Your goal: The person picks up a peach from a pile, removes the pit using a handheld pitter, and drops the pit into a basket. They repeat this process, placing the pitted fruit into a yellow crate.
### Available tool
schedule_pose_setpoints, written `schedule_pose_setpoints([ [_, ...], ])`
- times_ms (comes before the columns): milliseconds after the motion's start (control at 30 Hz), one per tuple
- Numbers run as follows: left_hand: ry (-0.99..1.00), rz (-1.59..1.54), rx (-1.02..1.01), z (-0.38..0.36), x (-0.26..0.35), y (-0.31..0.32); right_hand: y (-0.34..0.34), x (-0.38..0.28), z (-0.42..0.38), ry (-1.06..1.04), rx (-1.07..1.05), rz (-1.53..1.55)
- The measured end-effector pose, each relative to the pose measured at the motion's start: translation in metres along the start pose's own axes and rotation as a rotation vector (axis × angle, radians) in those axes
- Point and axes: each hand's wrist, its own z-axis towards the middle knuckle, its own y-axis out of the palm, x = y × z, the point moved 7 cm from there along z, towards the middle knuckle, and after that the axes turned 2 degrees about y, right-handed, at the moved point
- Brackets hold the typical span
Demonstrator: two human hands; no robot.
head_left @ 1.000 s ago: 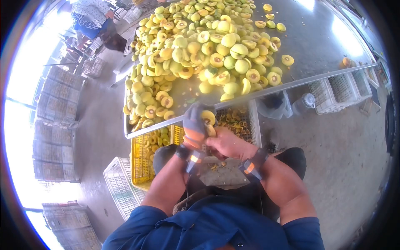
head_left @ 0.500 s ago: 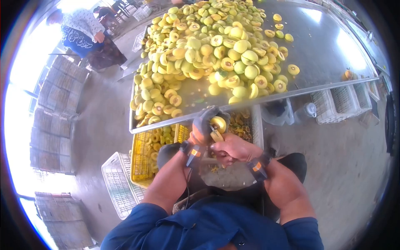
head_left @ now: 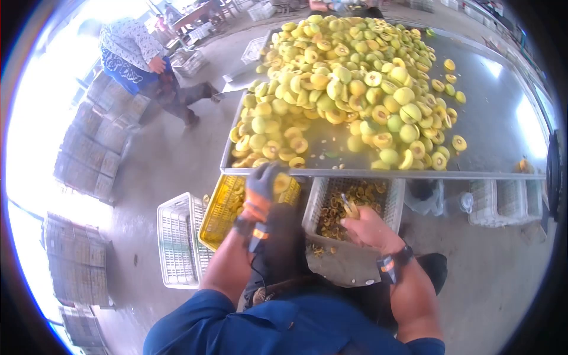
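My left hand, in a grey and orange glove, is over the yellow crate. Its fingers are closed on a yellow peach half, somewhat blurred. My right hand is bare and wrapped round the wooden handle of a small pitting tool, whose thin metal tip points up and away from me. Below the tool is a white crate with brownish pit scraps in it. Peach halves lie in the yellow crate. A big heap of green-yellow halved peaches covers much of the metal table.
The metal table's raised front edge runs just beyond my hands. White crates stand on the floor at left, others at right beside a plastic bag. Stacked crates line the far left, where another person stands.
My hands have come apart: the left has moved left over the yellow crate with the peach half, the right has moved right with the tool. The view has turned left.
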Motion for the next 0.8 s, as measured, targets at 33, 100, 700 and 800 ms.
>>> schedule_pose_setpoints([
  [33,-0.300,-0.237,0.082,-0.011,-0.026,-0.020,0.002,-0.002,-0.001,-0.012,0.009,-0.017],
  [100,-0.519,-0.427,0.187,-0.034,-0.068,-0.050,0.001,-0.004,-0.002,-0.040,0.037,-0.054],
  [700,-0.305,0.323,0.128,0.180,-0.145,0.000,0.004,-0.006,0.030,-0.082,0.164,-0.360],
  [800,-0.287,0.444,0.033,0.180,-0.120,0.029,0.011,-0.001,0.039,-0.109,0.144,-0.413],
])
